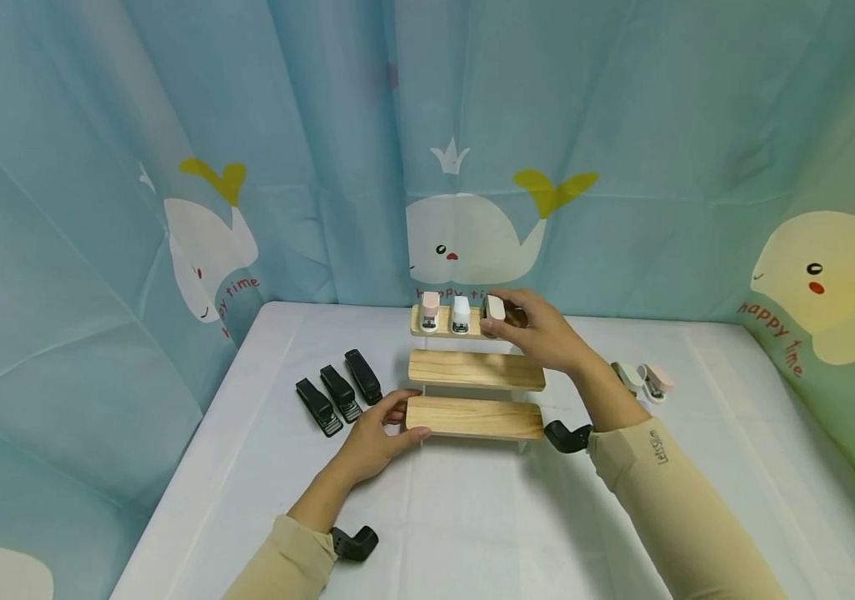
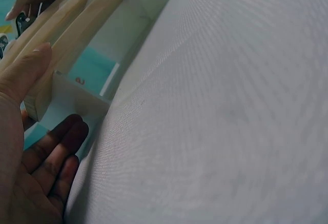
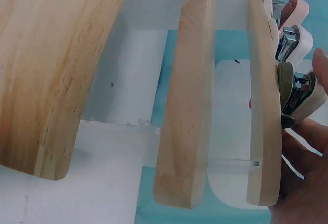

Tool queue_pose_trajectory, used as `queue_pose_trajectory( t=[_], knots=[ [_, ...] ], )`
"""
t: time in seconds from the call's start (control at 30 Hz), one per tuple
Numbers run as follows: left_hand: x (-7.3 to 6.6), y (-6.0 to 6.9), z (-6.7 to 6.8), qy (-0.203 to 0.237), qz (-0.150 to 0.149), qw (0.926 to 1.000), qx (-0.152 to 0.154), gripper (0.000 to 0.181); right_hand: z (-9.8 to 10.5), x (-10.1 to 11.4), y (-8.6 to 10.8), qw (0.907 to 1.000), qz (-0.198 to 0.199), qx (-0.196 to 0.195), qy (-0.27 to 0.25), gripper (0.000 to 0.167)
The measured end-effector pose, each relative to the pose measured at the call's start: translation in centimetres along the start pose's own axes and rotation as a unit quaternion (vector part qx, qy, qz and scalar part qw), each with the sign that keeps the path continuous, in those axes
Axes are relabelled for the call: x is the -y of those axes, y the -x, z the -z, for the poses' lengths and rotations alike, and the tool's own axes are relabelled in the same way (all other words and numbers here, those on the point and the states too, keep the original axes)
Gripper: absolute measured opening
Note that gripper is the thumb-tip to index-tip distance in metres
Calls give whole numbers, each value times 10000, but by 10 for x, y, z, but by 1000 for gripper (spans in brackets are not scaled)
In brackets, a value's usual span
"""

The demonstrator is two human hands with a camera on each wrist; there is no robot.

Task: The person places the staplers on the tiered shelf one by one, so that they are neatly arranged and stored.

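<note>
A three-tier wooden display rack (image 1: 476,417) stands on the white table. My left hand (image 1: 373,440) grips the left end of its lowest tier; the thumb (image 2: 31,73) lies along the board's front edge. On the top tier sit a pink mini stapler (image 1: 430,311) and a white mini stapler (image 1: 461,314), side by side. To their right, my right hand (image 1: 536,332) holds a mini stapler (image 3: 297,93) with a white top and a dark olive base. Its base touches the top board in the right wrist view.
Left of the rack lie three black staplers (image 1: 339,392) in a slanted row. On the right, partly behind my right forearm, are a pale green mini stapler (image 1: 627,377) and a pink one (image 1: 656,382). A blue whale-print curtain (image 1: 322,167) hangs behind the table.
</note>
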State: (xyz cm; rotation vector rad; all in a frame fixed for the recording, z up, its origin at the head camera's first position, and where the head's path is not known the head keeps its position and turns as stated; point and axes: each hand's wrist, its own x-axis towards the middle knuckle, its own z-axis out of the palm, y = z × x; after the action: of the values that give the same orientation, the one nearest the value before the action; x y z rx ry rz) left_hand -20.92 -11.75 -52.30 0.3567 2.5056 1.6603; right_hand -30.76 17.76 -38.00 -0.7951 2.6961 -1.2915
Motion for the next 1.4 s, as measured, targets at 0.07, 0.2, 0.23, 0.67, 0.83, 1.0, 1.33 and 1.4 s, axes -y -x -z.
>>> queue_pose_trajectory(
  t=[0.07,0.2,0.23,0.67,0.83,1.0,1.33,1.4],
  knots=[
    [0,0,0,-5,8,10000,7,60,0,0,0,10000,-25,14,9,58],
    [0,0,0,-6,20,10000,15,60,-1,0,0,10000,-55,38,35,60],
    [0,0,0,-6,28,10000,12,60,-1,1,0,10000,-58,57,44,61],
    [0,1,0,14,43,10000,-1,60,-3,-1,0,9997,-114,-34,209,69],
    [0,1,-1,3,18,10000,5,60,-3,-2,0,9998,-115,-28,183,69],
    [1,1,-1,-17,19,10000,3,60,-2,0,0,9998,-92,48,164,67],
    [2,0,-1,-8,8,10000,-27,61,0,3,-1,9998,-42,92,161,69],
    [2,0,-1,-9,10,10000,-24,61,1,3,0,9997,-81,115,184,70]
  ],
)
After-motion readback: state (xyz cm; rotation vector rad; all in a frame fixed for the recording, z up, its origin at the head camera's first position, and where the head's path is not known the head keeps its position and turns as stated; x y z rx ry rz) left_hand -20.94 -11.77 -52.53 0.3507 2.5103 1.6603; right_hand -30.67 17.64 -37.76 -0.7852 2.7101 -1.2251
